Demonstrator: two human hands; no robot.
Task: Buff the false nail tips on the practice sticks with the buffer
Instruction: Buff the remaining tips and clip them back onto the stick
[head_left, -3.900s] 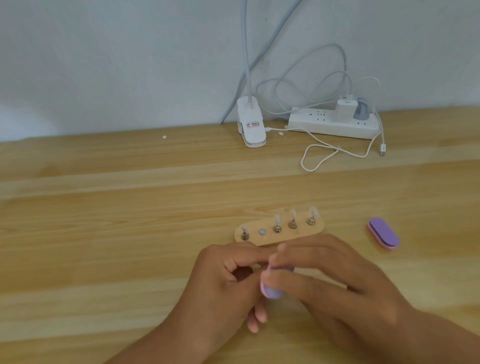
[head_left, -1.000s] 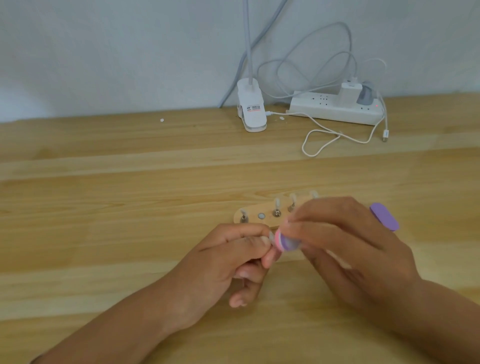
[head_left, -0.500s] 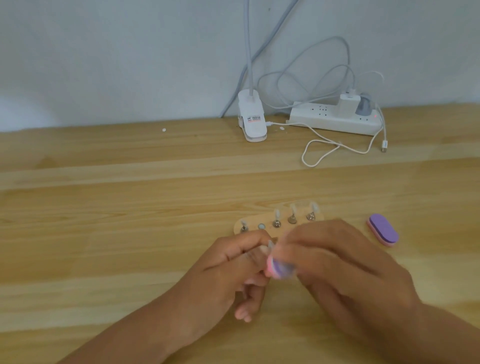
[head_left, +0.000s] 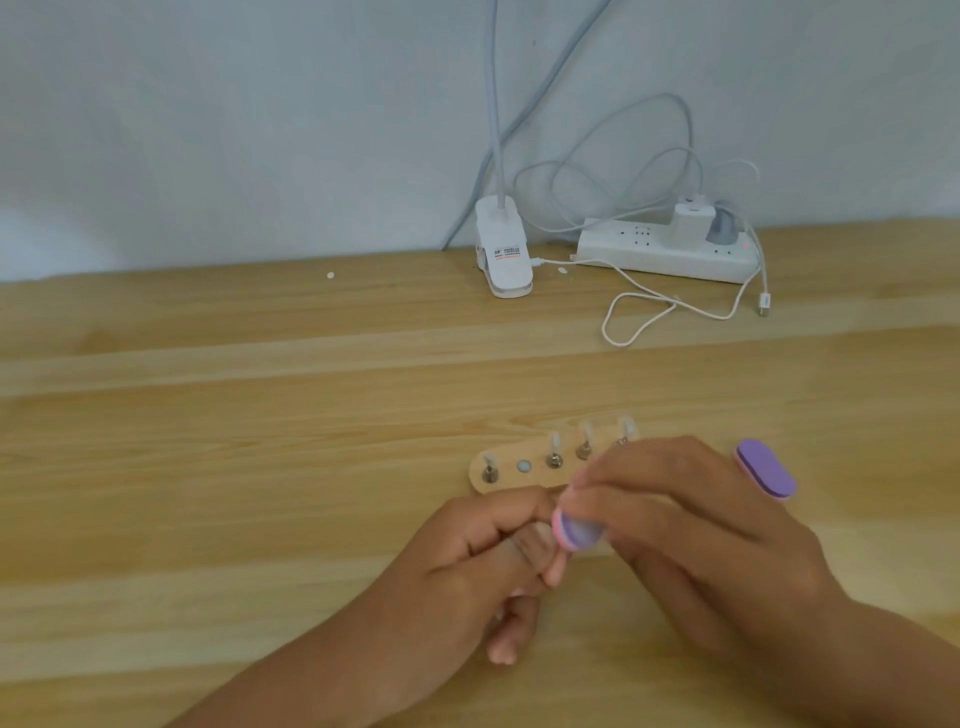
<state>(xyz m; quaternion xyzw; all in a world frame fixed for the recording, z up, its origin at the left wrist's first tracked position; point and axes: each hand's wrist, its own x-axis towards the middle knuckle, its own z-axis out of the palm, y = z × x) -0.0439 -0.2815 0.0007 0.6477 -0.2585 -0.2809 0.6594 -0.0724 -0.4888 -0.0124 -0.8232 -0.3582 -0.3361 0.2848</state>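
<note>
The false nail tip being worked cannot be made out. It is judged to be pinched in the left-hand grip (head_left: 483, 561), whose fingers are curled tightly inward with the thumb pressed against the forefinger. The buffer (head_left: 579, 531) is held in the right-hand grip (head_left: 691, 519), with the fingers curled over its top and the thumb under it. Only its rounded pink-and-purple left end is exposed. Its long axis is judged to run rightward into the hand, so the working face is set directly against the left fingertips. The two grips touch at that point, and the buffer lies immediately to the right of the pinched stick. Any buffing stroke is therefore expected to run across the junction, not along it.

The wooden holder (head_left: 501, 480) lies just beyond both hands on the counter (head_left: 260, 467), its long axis running left to right. Four practice sticks (head_left: 555, 451) stand upright in it. One socket (head_left: 524, 466), second from the left, is empty and lies nearer the left-hand grip. A spare buffer (head_left: 767, 470) lies flat on the counter just beyond the right hand. A power strip (head_left: 665, 254) and a lamp clamp (head_left: 503, 260) are set well apart, at the far edge.
</note>
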